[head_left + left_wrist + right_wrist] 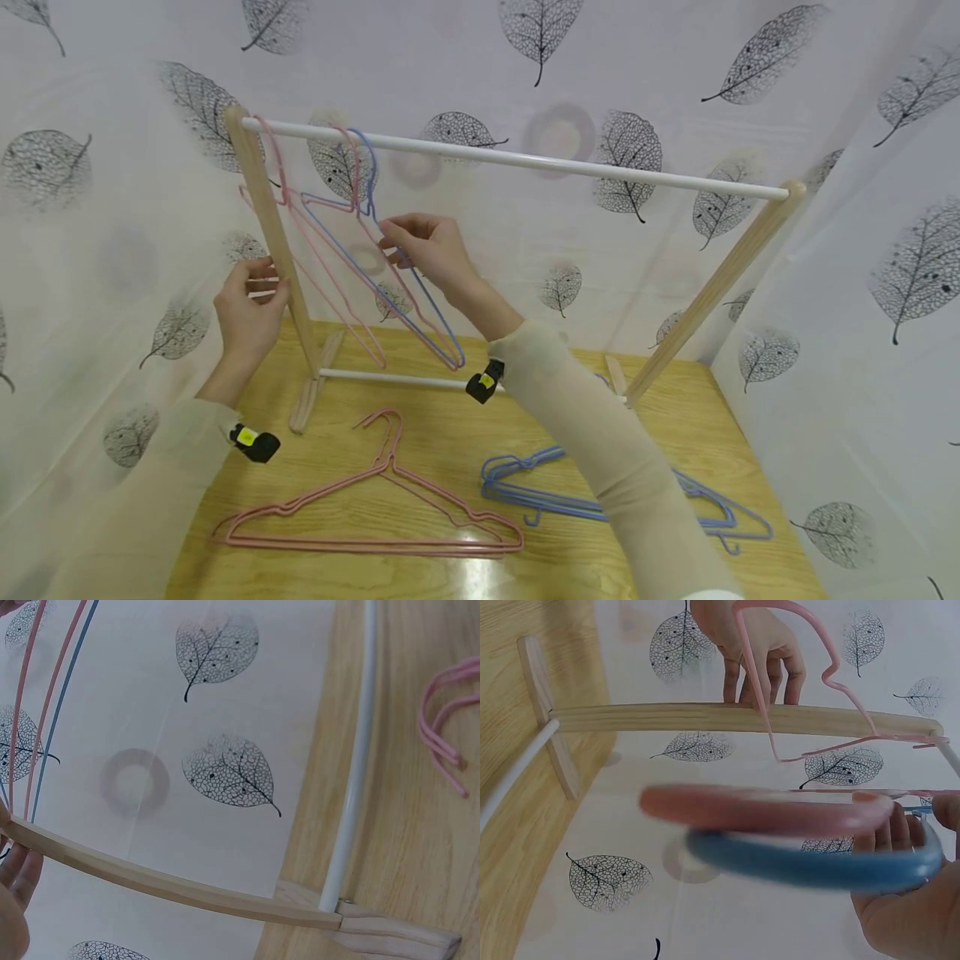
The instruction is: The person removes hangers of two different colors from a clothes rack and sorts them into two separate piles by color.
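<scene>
A small clothes rack has a white top rod [525,160] and wooden side posts. My left hand [251,308] holds the rack's left post [264,200], partway up. On the rod's left part hang a pink hanger [279,158], a second pink hanger [354,171] and a blue hanger [372,171], the last two close together. My right hand [433,250] has its thumb and fingers about the blue hanger's right shoulder, beside the pink one. In the right wrist view, the near ends of this pink hanger [757,814] and blue hanger [810,861] are blurred.
Pink hangers [375,546] lie stacked on the wood-patterned surface [337,579] in front. Blue hangers [540,500] lie to the right, partly behind my right forearm. A lower white bar [405,380] joins the rack's feet. Leaf-patterned sheeting [525,250] surrounds the rack.
</scene>
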`<state>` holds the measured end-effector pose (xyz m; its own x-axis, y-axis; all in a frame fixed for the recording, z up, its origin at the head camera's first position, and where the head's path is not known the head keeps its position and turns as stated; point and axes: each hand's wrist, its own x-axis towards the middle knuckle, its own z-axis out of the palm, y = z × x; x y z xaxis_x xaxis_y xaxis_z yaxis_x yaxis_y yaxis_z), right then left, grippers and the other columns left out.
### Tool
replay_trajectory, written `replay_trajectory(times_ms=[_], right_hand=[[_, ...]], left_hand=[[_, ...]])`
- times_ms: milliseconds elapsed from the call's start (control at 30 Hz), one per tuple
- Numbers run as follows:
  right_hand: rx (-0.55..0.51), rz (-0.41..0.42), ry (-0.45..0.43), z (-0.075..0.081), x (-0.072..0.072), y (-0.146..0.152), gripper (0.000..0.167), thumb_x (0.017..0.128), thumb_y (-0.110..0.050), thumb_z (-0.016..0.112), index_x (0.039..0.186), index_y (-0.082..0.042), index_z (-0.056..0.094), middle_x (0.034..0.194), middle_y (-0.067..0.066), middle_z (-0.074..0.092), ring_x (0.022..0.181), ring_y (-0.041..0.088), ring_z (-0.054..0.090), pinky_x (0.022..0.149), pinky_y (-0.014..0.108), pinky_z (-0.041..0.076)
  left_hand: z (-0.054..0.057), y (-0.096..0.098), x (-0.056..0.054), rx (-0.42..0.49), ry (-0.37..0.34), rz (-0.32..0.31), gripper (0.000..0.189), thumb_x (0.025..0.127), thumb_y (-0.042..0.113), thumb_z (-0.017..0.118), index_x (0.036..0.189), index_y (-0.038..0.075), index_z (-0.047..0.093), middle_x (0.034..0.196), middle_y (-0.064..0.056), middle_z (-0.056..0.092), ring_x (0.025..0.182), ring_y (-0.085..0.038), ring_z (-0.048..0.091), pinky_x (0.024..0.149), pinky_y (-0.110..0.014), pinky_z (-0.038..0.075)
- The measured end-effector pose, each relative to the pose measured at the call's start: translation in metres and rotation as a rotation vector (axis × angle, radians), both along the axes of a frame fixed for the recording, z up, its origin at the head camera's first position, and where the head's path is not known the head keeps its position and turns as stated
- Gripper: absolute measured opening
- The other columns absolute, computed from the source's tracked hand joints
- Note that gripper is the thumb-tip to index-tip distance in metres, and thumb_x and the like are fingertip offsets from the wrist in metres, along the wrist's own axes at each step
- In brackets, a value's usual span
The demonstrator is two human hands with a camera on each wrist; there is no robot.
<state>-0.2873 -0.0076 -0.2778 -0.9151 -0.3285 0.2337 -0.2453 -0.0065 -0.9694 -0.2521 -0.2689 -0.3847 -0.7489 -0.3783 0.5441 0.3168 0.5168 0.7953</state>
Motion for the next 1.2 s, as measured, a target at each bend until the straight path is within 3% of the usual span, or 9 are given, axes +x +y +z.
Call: replay_trajectory(times_ms=[133, 200, 300, 467, 767, 900, 1033, 1200], right_hand=[[-0.029, 0.004, -0.025, 0.001, -0.002, -0.008, 0.027, 0.104, -0.014, 0.067, 0.12, 0.008, 0.073, 0.087, 0.004, 0.075, 0.067, 0.009, 0.07, 0.066, 0.02, 0.063], [-0.027, 0.005, -0.026, 0.001, -0.003, -0.012, 0.027, 0.104, -0.014, 0.068, 0.12, 0.007, 0.073, 0.086, 0.002, 0.074, 0.067, 0.008, 0.069, 0.066, 0.02, 0.063], [-0.017, 0.003, -0.017, 0.002, -0.005, -0.015, 0.027, 0.103, -0.014, 0.069, 0.12, 0.007, 0.074, 0.085, -0.001, 0.073, 0.067, 0.008, 0.068, 0.066, 0.019, 0.062], [-0.011, -0.017, 0.011, 0.004, -0.006, -0.018, 0.026, 0.103, -0.012, 0.069, 0.118, 0.008, 0.074, 0.084, 0.0, 0.074, 0.066, 0.007, 0.067, 0.065, 0.018, 0.06], [-0.013, -0.045, 0.056, 0.01, -0.007, -0.004, 0.026, 0.103, -0.013, 0.069, 0.117, 0.007, 0.076, 0.098, 0.019, 0.079, 0.072, 0.008, 0.072, 0.073, 0.023, 0.064], [-0.006, -0.038, 0.069, 0.013, -0.005, 0.007, 0.026, 0.102, -0.016, 0.07, 0.116, 0.005, 0.076, 0.091, 0.008, 0.078, 0.074, 0.01, 0.072, 0.08, 0.028, 0.066], [0.002, -0.039, 0.106, 0.015, -0.005, 0.018, 0.024, 0.101, -0.015, 0.072, 0.114, 0.005, 0.077, 0.083, -0.005, 0.076, 0.074, 0.01, 0.073, 0.083, 0.034, 0.067], [0.003, -0.063, 0.148, 0.016, -0.004, 0.034, 0.022, 0.1, -0.014, 0.073, 0.11, 0.005, 0.078, 0.078, -0.011, 0.075, 0.072, 0.008, 0.073, 0.078, 0.027, 0.066]], left_hand=[[0.001, 0.0, 0.0, -0.001, 0.007, -0.001, 0.031, 0.099, 0.008, 0.067, 0.128, -0.004, 0.066, 0.1, 0.022, 0.06, 0.085, 0.018, 0.056, 0.075, 0.003, 0.048], [0.001, 0.0, 0.0, -0.001, 0.009, -0.001, 0.031, 0.099, 0.008, 0.066, 0.127, -0.005, 0.066, 0.098, 0.03, 0.055, 0.084, 0.018, 0.056, 0.075, 0.002, 0.049], [0.001, 0.0, 0.0, 0.004, 0.009, -0.002, 0.031, 0.099, 0.008, 0.067, 0.127, -0.005, 0.066, 0.097, 0.032, 0.054, 0.085, 0.018, 0.056, 0.075, 0.002, 0.049], [0.001, 0.0, -0.001, 0.01, 0.001, 0.0, 0.031, 0.099, 0.009, 0.068, 0.128, -0.003, 0.067, 0.099, 0.024, 0.055, 0.085, 0.016, 0.057, 0.074, 0.002, 0.048], [-0.002, -0.002, -0.005, 0.005, 0.005, 0.016, 0.03, 0.099, 0.008, 0.069, 0.129, 0.0, 0.069, 0.106, 0.006, 0.063, 0.084, 0.016, 0.056, 0.073, 0.003, 0.046], [-0.001, -0.001, -0.003, 0.006, 0.012, 0.006, 0.031, 0.099, 0.008, 0.069, 0.128, -0.001, 0.068, 0.105, 0.006, 0.064, 0.084, 0.016, 0.056, 0.074, 0.003, 0.047], [0.0, 0.0, -0.001, 0.006, 0.016, -0.003, 0.031, 0.099, 0.009, 0.069, 0.128, -0.002, 0.068, 0.102, 0.014, 0.061, 0.084, 0.016, 0.057, 0.074, 0.003, 0.047], [-0.001, 0.0, 0.0, 0.01, -0.002, -0.008, 0.031, 0.099, 0.01, 0.069, 0.128, -0.001, 0.068, 0.1, 0.021, 0.056, 0.084, 0.016, 0.057, 0.074, 0.003, 0.048]])
